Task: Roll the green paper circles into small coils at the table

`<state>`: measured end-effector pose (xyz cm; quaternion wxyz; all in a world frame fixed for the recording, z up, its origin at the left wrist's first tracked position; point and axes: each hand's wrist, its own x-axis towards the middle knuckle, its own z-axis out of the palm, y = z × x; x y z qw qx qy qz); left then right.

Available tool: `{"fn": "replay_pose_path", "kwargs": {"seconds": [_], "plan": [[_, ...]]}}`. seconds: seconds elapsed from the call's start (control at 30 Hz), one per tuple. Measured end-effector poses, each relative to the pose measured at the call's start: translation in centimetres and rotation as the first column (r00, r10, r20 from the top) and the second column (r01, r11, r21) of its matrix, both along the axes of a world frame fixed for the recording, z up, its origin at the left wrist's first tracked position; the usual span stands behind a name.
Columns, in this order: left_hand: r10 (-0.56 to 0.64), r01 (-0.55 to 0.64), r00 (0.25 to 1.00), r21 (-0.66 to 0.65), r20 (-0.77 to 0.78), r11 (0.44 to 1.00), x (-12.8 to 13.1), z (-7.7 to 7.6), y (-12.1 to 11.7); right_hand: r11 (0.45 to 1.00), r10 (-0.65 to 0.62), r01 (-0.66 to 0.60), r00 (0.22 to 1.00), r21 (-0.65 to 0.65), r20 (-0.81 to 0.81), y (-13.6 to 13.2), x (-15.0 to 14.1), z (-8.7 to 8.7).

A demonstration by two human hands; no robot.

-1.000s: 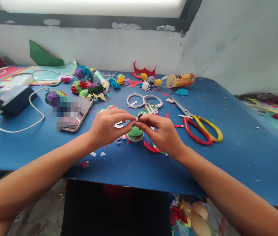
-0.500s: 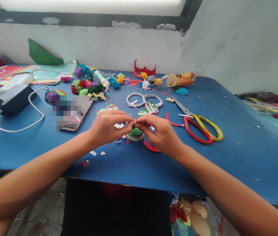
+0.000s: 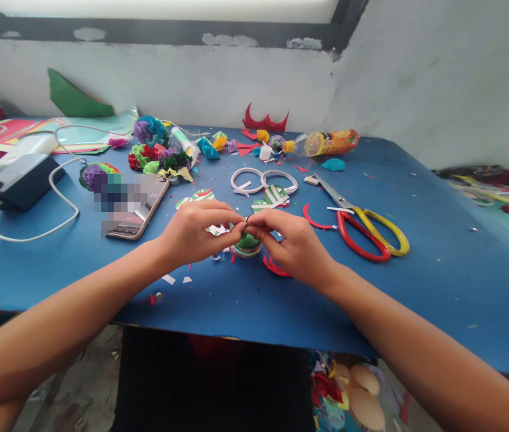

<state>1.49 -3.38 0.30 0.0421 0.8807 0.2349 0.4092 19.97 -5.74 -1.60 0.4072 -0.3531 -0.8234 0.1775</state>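
Over the middle of the blue table (image 3: pixel 218 306), my left hand (image 3: pixel 195 234) and my right hand (image 3: pixel 295 243) meet fingertip to fingertip. Both are pinched closed around something small and dark, too small and covered to name. Just beneath the fingers sits a round green piece (image 3: pixel 247 243) with a banded rim, partly hidden by the hands. Beyond them lie green-and-white striped paper cutouts (image 3: pixel 275 196) and two white rings (image 3: pixel 279 180) side by side. Red curved scraps (image 3: pixel 276 268) rest by my right hand.
Scissors (image 3: pixel 362 235) with red and yellow handles lie to the right. On the left are a phone (image 3: pixel 140 210), a dark box with a white cable (image 3: pixel 18 186) and crinkled paper flowers (image 3: pixel 159 157). A plastic bottle (image 3: pixel 331 144) lies at the back.
The hands keep nearly the same place, fingertips still together, with only a slight shift of the fingers. The whole view has moved a little.
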Motion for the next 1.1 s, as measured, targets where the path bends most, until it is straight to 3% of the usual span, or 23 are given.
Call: {"fn": "replay_pose_path", "kwargs": {"seconds": [0.33, 0.5, 0.73, 0.83, 0.93, 1.03, 1.1], "plan": [[-0.046, 0.048, 0.999, -0.101, 0.021, 0.994, -0.2, 0.3, 0.2, 0.994, 0.009, -0.015, 0.998, -0.111, -0.059, -0.2, -0.1, 0.7], [-0.063, 0.07, 0.997, -0.18, 0.047, 0.981, -0.2, 0.5, 0.1, 0.994, 0.007, -0.016, 0.997, -0.107, -0.081, -0.3, -0.1, 0.9], [-0.02, 0.05, 0.997, -0.41, 0.078, 0.911, -0.1, 0.4, 0.0, 0.992, -0.002, -0.012, 0.994, -0.122, -0.11, -0.2, -0.1, 0.8], [0.072, -0.02, 0.992, -0.43, 0.103, 0.903, 0.3, 0.4, -0.1, 0.992, -0.021, 0.006, 0.992, -0.124, -0.121, -0.1, -0.2, 0.8], [0.242, -0.176, 0.964, -0.422, 0.108, 0.889, 0.1, 0.3, 0.4, 0.985, -0.07, 0.042, 0.983, -0.165, -0.169, -0.1, -0.1, 0.8], [0.427, -0.364, 0.901, -0.409, 0.071, 0.837, -0.7, 0.0, 1.9, 0.966, -0.151, 0.094, 0.961, -0.239, -0.233, 0.1, 0.1, 1.0], [0.487, -0.45, 0.873, -0.391, -0.006, 0.802, -1.5, -0.3, 2.8, 0.954, -0.178, 0.092, 0.94, -0.285, -0.293, 0.2, 0.3, 1.2]]}}
